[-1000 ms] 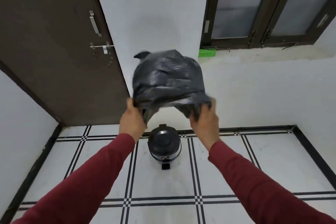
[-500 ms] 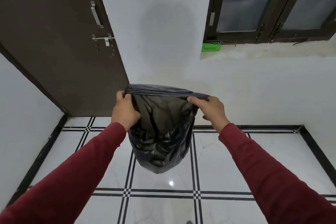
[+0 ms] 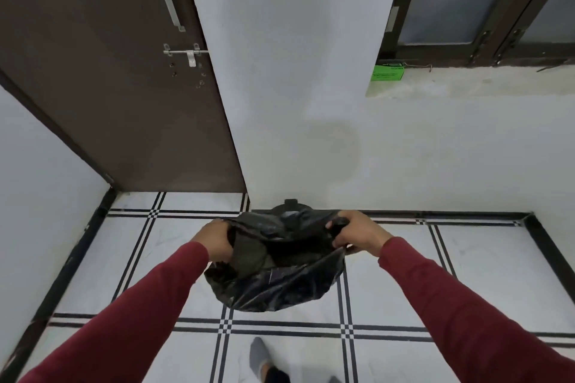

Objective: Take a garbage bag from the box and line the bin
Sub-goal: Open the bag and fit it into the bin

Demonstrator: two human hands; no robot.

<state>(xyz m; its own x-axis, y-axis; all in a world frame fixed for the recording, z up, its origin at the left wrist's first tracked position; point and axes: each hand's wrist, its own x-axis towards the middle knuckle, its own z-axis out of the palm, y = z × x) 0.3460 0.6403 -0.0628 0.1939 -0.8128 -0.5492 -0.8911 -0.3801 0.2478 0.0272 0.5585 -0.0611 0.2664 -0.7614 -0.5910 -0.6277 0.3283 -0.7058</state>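
A black garbage bag [image 3: 280,286] hangs low over the tiled floor, its mouth spread wide between my hands. My left hand [image 3: 214,241] grips the left edge of the mouth and my right hand [image 3: 351,232] grips the right edge. The bag covers the bin almost fully; only a small dark piece of the bin [image 3: 291,203] pokes out behind the bag's far rim, near the wall. The green box [image 3: 387,71] lies on the window ledge at the upper right.
A dark brown door [image 3: 124,71] with a handle and bolt stands at the left. White walls close the corner behind the bin. The window ledge [image 3: 466,84] runs along the right. My foot in a grey sock [image 3: 259,354] stands on the floor below the bag.
Both hands have brought the bag down from chest height, where it billowed open, to just above the floor over the bin. The bin, visible a second ago, is now nearly hidden.
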